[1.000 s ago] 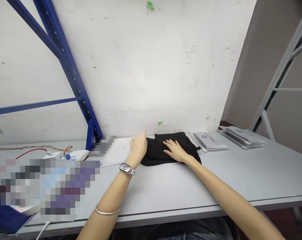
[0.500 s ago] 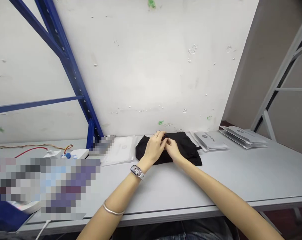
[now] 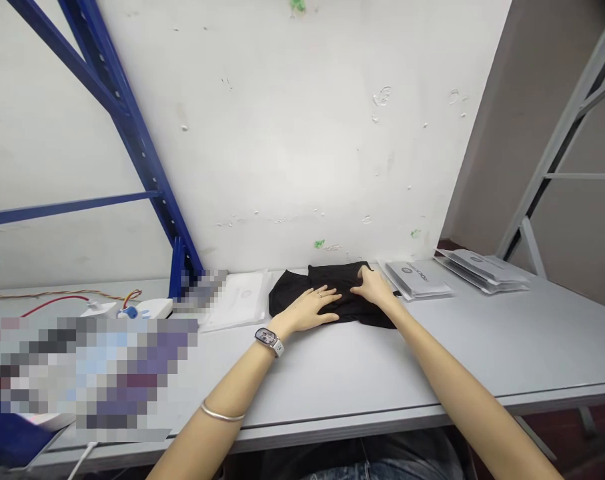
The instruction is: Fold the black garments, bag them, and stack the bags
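While both hands, left hand (image 3: pixel 312 310) and right hand (image 3: pixel 377 288), press the black garment (image 3: pixel 347 303), fingers lie flat, unclenched.

Garment (image 3: pixel 302 293) on table (image 3: pixel 432 360), between packets (image 3: pixel 419 279)

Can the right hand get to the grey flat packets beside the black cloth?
Probably yes: the right hand rests on the black folded cloth, with the grey flat packets just beyond and nothing between.

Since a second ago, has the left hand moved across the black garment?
Yes. The left hand has moved right, away from the white packet at the garment's left edge, and lies flat on the black garment.
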The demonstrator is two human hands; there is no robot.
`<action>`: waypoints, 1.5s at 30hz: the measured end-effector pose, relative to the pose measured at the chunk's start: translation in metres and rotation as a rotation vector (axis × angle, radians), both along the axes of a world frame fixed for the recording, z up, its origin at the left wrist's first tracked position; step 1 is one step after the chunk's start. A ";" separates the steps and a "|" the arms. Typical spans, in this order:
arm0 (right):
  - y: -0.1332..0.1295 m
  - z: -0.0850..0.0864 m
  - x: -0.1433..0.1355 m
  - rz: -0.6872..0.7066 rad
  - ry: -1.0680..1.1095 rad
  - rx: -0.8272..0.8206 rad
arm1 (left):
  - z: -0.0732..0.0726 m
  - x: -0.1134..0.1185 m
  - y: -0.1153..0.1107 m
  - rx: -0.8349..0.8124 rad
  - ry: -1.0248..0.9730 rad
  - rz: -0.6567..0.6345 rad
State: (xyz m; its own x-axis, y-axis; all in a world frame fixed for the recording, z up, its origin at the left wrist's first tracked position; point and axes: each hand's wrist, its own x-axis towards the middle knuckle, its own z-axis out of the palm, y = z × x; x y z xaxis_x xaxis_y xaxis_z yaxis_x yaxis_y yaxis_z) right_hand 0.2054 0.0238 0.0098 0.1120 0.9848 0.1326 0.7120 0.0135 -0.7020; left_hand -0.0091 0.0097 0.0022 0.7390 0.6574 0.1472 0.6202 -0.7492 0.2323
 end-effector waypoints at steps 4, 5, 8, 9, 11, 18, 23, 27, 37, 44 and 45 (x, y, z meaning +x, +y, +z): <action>-0.001 -0.002 -0.004 0.235 -0.347 0.290 | -0.002 -0.002 0.001 -0.025 0.024 -0.014; 0.000 -0.005 -0.007 0.344 -0.355 0.292 | -0.001 -0.002 0.001 -0.025 0.025 -0.017; 0.000 -0.018 -0.018 0.542 -0.370 0.105 | 0.003 -0.001 0.000 -0.038 0.010 -0.023; 0.001 -0.024 -0.020 0.560 -0.375 0.033 | 0.005 -0.001 0.000 -0.037 -0.012 -0.018; 0.001 -0.032 -0.023 0.564 -0.392 -0.044 | 0.009 -0.001 -0.001 0.002 -0.083 0.039; 0.000 -0.035 -0.023 0.552 -0.430 -0.015 | 0.016 -0.002 -0.002 0.095 -0.098 0.648; -0.003 -0.033 -0.027 0.527 -0.425 0.004 | 0.010 0.005 -0.001 -0.096 -0.092 0.713; -0.004 -0.025 -0.025 0.500 -0.420 0.036 | 0.014 0.001 0.002 -0.101 -0.140 0.713; 0.009 0.005 0.009 0.084 -0.295 0.244 | 0.082 -0.056 0.020 -0.188 -0.059 0.772; 0.008 0.003 0.007 0.060 -0.301 0.263 | 0.098 0.010 0.014 0.175 0.023 0.639; 0.008 0.003 0.006 0.064 -0.312 0.259 | 0.093 0.023 0.012 0.178 -0.003 0.608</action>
